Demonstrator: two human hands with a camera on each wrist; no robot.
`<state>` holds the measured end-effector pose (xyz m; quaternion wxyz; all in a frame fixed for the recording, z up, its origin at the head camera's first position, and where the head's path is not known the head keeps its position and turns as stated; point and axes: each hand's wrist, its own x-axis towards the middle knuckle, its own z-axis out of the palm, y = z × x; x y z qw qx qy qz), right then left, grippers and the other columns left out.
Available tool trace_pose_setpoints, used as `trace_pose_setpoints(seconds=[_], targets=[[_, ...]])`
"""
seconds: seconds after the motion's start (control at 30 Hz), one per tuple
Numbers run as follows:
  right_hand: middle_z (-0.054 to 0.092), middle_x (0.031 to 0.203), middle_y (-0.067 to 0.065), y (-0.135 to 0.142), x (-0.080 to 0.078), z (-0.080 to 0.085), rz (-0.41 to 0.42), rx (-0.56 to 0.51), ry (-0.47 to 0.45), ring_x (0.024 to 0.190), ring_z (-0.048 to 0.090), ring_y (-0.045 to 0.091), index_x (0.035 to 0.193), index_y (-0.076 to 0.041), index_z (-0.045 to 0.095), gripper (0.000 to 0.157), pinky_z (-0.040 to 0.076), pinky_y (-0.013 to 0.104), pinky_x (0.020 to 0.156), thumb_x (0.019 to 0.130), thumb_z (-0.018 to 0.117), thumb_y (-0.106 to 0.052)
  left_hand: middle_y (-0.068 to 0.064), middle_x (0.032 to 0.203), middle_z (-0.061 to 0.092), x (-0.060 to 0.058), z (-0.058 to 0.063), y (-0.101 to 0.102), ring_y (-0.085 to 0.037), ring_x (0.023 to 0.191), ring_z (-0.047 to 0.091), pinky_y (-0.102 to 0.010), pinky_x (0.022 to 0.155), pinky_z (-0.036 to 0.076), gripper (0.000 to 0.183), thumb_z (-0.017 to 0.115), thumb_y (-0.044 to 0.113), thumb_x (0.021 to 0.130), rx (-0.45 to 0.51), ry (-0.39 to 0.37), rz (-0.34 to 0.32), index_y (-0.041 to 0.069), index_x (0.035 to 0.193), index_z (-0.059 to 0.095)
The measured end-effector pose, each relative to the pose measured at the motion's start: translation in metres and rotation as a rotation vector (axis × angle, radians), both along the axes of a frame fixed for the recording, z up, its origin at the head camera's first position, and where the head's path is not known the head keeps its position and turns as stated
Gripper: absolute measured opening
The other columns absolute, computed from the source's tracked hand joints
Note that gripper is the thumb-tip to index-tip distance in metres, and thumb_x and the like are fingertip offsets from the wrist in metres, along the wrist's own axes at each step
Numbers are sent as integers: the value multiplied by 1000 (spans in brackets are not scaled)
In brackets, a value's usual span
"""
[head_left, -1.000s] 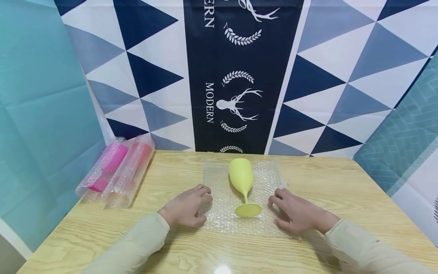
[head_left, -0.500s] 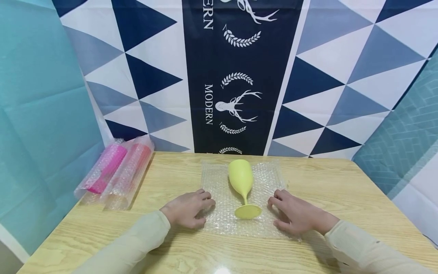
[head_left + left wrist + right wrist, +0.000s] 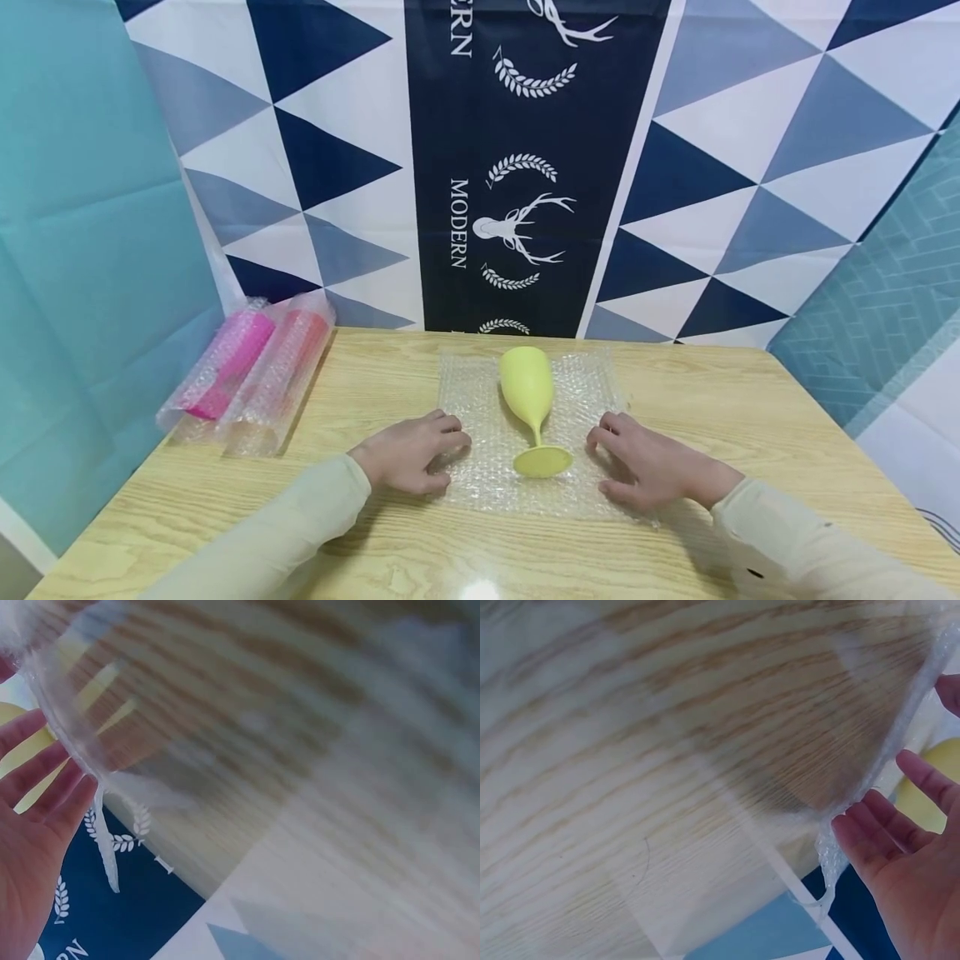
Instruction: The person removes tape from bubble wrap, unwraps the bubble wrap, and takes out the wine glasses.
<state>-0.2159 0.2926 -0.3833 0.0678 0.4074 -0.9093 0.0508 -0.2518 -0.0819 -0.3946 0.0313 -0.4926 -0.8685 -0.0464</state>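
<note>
A yellow goblet (image 3: 527, 388) lies on its side on a sheet of clear bubble wrap (image 3: 480, 483), its foot towards me and its bowl towards the wall. My left hand (image 3: 412, 454) rests at the sheet's left edge, my right hand (image 3: 658, 462) at its right edge. Both are apart from the goblet. In the left wrist view, the loosely extended fingers (image 3: 71, 806) touch the bubble wrap's edge. Similarly, the right wrist view has relaxed fingers (image 3: 859, 840) against the opposite edge, with part of the yellow goblet (image 3: 922, 799) behind them.
At the table's left side lie a pink item (image 3: 238, 358) and a red one (image 3: 296, 342), each rolled in bubble wrap, side by side. The wooden table (image 3: 420, 550) ends at a patterned wall covering (image 3: 352, 150) behind, with a teal sheet (image 3: 97, 250) on the left.
My left hand has shifted slightly to the right along the sheet's edge. The right hand and the goblet have stayed where they were; the head view moved a little.
</note>
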Motion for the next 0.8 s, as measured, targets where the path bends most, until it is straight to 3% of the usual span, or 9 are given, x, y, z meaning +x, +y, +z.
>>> trace_pose_setpoints(seconds=[0.4,0.8], targets=[[45,91,-5,0,-2,0,60,-28,55,82,33,1,104,-15,56,38,34,17,67,76,74,-33,1,116,58,-1,0,-1,-13,101,51,-26,89,49,48,62,32,79,-20,-23,8,18,124,58],[48,96,-5,-3,1,1,-8,21,-20,85,39,4,108,-17,56,39,43,23,71,79,73,-37,1,113,58,-3,3,-6,-12,98,50,-27,88,49,48,63,32,78,1,-40,-17,17,123,58]])
